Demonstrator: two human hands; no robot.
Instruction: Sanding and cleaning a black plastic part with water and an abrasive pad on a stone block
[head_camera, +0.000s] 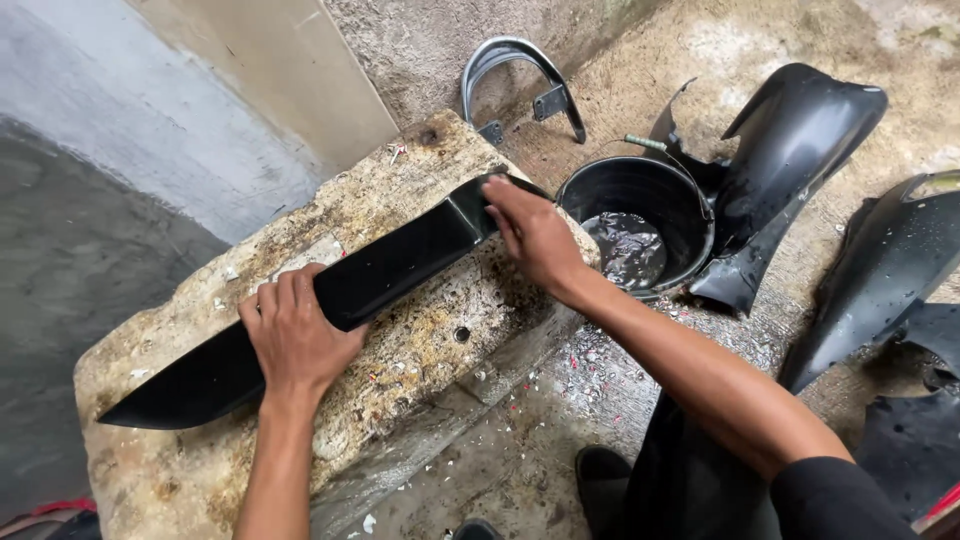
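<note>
A long, glossy black plastic panel (380, 275), tapering to a point at its near-left end, lies diagonally flat across the stained stone slab (420, 360).

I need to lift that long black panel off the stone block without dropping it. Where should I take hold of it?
Grip the long black panel near its middle, coming from above as the left hand does, fingers wrapping the far edge. It lies flat and tapers to a thin tip at the lower left, so steady the broader end by the right hand too.

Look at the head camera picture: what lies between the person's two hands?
A stretch of the long black panel, lying on the worn stone slab. The left hand presses its middle; the right hand rests at its upper end. Nothing else intervenes.
</note>
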